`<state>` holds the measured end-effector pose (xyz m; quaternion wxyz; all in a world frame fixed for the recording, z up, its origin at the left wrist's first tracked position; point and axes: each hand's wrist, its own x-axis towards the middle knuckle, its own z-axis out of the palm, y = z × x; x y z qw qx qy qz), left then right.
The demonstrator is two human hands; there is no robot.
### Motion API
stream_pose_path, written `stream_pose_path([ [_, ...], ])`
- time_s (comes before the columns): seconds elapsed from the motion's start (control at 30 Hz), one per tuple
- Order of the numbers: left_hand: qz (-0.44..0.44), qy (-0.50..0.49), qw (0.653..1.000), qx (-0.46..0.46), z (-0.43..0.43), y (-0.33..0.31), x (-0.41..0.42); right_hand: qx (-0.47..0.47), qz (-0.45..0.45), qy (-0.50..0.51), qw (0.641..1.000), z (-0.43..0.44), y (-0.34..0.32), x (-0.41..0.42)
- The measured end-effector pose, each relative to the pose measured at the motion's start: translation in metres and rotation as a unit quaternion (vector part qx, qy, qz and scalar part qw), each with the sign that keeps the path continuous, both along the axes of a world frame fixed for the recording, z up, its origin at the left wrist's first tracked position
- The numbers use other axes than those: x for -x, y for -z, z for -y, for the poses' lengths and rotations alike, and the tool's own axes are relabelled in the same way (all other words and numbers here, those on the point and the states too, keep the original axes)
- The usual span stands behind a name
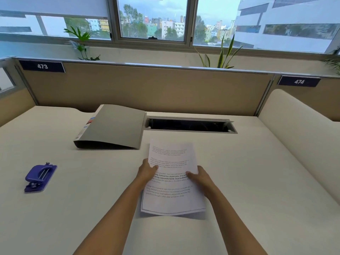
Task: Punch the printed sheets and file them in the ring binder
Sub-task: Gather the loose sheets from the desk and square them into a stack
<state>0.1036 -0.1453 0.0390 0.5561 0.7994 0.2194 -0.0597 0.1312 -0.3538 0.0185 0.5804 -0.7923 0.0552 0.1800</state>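
A thin stack of printed sheets (172,199) is held just above the white desk (248,181), near the middle. My left hand (147,171) grips its left edge with the thumb on top. My right hand (199,178) grips the right edge the same way. The near edge of the stack hangs free and casts a shadow. A grey ring binder (114,126) lies closed at the back, left of centre, its spine to the left. A purple hole punch (39,177) sits alone at the desk's left.
A cable slot (189,125) with a raised flap is cut into the desk behind the sheets. A beige partition (147,89) closes the back, with labels 473 and 474. A rounded divider (301,129) borders the right side. Plants and windows lie beyond.
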Motion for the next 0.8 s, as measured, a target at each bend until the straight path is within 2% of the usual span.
stream_pose_path([
  [0.07, 0.016, -0.002, 1.000, -0.010, 0.000, 0.000, 0.000, 0.010, 0.018, 0.011, 1.000, -0.002, -0.009, 0.007],
  [0.17, 0.098, -0.035, 0.995, 0.003, 0.001, -0.018, 0.003, 0.010, 0.095, 0.044, 0.994, 0.000, -0.025, 0.009],
  [0.3, 0.252, -0.060, 0.959, 0.113, 0.006, -0.066, 0.006, -0.090, 0.228, 0.075, 0.967, -0.004, -0.071, 0.011],
  [0.4, 0.335, -0.055, 0.926, 0.165, 0.006, -0.094, 0.009, -0.174, 0.260, 0.078, 0.947, -0.007, -0.098, 0.013],
  [0.5, 0.360, -0.072, 0.917, 0.156, 0.002, -0.101, 0.014, -0.202, 0.269, 0.060, 0.940, -0.005, -0.104, 0.017],
  [0.67, 0.357, -0.065, 0.920, 0.149, 0.001, -0.087, 0.023, -0.191, 0.233, 0.040, 0.953, -0.002, -0.090, 0.023],
  [0.8, 0.371, -0.063, 0.915, 0.145, 0.002, -0.094, 0.023, -0.198, 0.243, 0.046, 0.949, -0.005, -0.094, 0.023],
])
